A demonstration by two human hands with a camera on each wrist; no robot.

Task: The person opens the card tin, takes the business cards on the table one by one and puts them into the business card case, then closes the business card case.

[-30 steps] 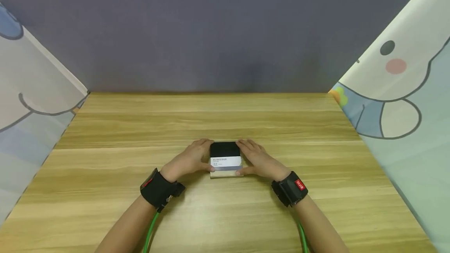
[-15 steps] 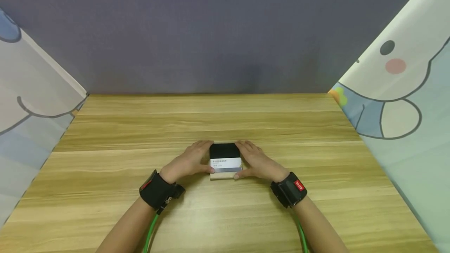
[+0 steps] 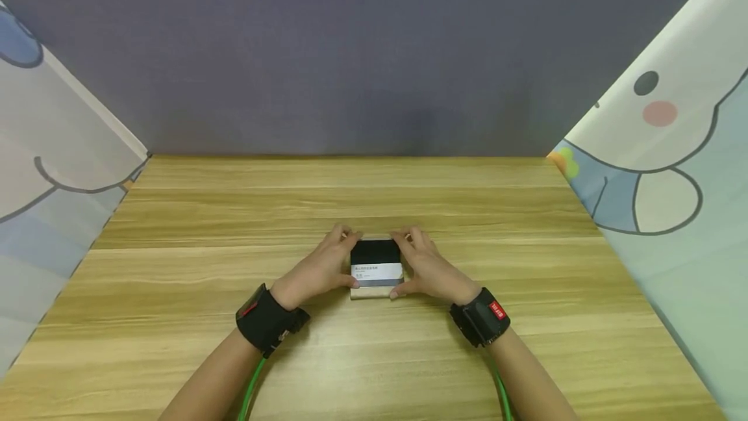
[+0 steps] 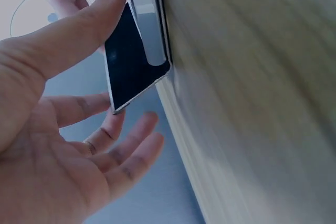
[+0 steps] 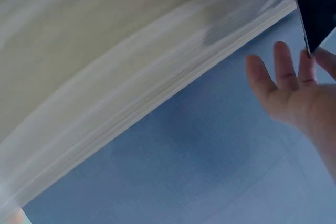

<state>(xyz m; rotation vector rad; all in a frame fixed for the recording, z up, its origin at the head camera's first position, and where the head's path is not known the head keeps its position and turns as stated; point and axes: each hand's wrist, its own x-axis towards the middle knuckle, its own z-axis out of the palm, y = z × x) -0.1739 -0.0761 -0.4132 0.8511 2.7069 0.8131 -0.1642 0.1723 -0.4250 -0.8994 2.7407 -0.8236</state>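
A small business card case (image 3: 375,253) stands opened in the middle of the table, its black inner lid tilted up at the far side. In its near part lies a white card (image 3: 377,271) with small print and a grey-blue band. My left hand (image 3: 320,270) grips the case's left side, thumb at the near corner and index finger at the lid's far corner. The right side is held likewise by my right hand (image 3: 434,273). In the left wrist view, the raised black lid (image 4: 125,64) meets an index fingertip while the other fingers spread free behind it.
The case rests on a wood-grain table (image 3: 374,362). A dark grey panel (image 3: 350,57) rises behind the far edge, and cartoon-printed sheets (image 3: 660,193) flank both sides. Each wrist wears a black strap (image 3: 482,316) with a green cable (image 3: 502,395).
The index fingers of both hands have bent more at the lid's far corners, with other fingers drawn up behind. The case has stayed in nearly the same place.
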